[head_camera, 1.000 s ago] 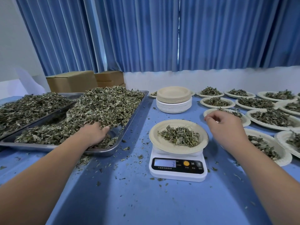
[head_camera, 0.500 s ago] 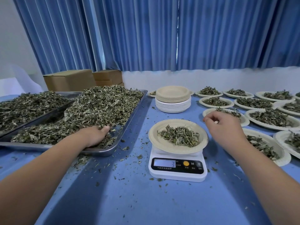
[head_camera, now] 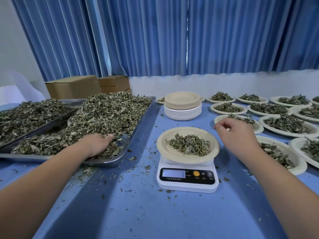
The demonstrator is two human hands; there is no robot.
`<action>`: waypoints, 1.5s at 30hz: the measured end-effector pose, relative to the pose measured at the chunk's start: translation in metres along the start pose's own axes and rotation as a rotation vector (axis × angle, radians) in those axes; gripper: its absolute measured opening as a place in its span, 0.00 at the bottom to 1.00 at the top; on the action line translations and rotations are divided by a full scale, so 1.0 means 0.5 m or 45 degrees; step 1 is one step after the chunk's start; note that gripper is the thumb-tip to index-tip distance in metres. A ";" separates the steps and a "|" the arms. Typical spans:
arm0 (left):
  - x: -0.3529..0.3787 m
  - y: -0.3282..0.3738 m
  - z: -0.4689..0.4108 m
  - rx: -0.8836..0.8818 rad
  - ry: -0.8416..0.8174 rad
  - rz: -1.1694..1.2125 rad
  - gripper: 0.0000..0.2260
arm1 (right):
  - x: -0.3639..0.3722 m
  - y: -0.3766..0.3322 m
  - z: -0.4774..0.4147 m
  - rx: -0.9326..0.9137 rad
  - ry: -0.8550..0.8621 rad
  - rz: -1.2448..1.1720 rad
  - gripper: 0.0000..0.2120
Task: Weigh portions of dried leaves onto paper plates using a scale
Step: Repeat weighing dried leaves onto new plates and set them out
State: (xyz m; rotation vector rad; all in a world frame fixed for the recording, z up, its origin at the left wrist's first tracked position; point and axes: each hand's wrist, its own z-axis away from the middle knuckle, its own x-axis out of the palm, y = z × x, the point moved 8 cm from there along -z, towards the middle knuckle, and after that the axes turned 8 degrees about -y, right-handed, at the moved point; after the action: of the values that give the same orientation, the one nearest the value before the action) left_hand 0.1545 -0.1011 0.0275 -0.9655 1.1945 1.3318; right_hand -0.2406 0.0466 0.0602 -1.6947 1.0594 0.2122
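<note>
Step in hand, likely: topping up portion.
- Left grip dug into dried leaves at near right corner of tray, toward counter left edge. Fingers buried; cannot tell if closed on handful.
- Right grip hovers just past right rim of paper plate, fingers loosely curled, nothing seen inside.
- Plate sits on scale, mid-counter, well apart from left grip.
- Lift small pinches, drop at plate centre, keep hands off plate while reading.

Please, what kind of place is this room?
Probably a workroom for portioning dried herbs: a metal tray heaped with dried leaves, a digital scale carrying one plate, and many filled paper plates in rows on the blue table.
</note>
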 end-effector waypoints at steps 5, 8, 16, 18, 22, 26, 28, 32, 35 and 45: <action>-0.002 0.060 0.041 0.182 0.113 0.059 0.33 | 0.001 0.000 0.001 0.004 -0.006 0.003 0.08; 0.027 0.085 0.054 0.220 -0.087 0.002 0.35 | -0.001 -0.001 0.002 0.006 -0.003 0.011 0.08; 0.027 0.091 0.086 0.350 -0.055 -0.038 0.29 | 0.000 -0.004 0.003 -0.001 -0.013 0.020 0.08; 0.024 0.085 0.094 0.377 0.008 0.047 0.28 | -0.001 -0.005 0.003 -0.008 -0.007 0.026 0.08; 0.016 0.079 0.112 0.418 0.108 0.120 0.28 | -0.001 -0.005 0.005 -0.012 -0.003 0.022 0.09; 0.012 0.077 0.120 0.437 0.159 0.101 0.25 | 0.000 -0.005 0.005 -0.017 -0.007 0.027 0.09; 0.006 0.076 0.120 0.440 0.180 0.117 0.23 | 0.000 -0.003 0.005 -0.019 -0.008 0.027 0.10; -0.013 0.067 0.107 0.430 0.201 0.207 0.18 | 0.001 -0.001 0.005 -0.014 -0.009 -0.004 0.10; -0.028 0.063 0.096 0.415 0.245 0.220 0.14 | 0.002 0.001 0.004 -0.008 -0.017 0.014 0.10; -0.065 0.058 0.071 0.424 0.427 0.000 0.14 | 0.006 0.007 0.003 0.028 -0.024 0.016 0.08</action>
State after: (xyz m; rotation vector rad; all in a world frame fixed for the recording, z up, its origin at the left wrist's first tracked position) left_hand 0.1323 -0.0708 0.0691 -0.9654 1.6116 0.9501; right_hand -0.2411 0.0460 0.0553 -1.6640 1.0553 0.2235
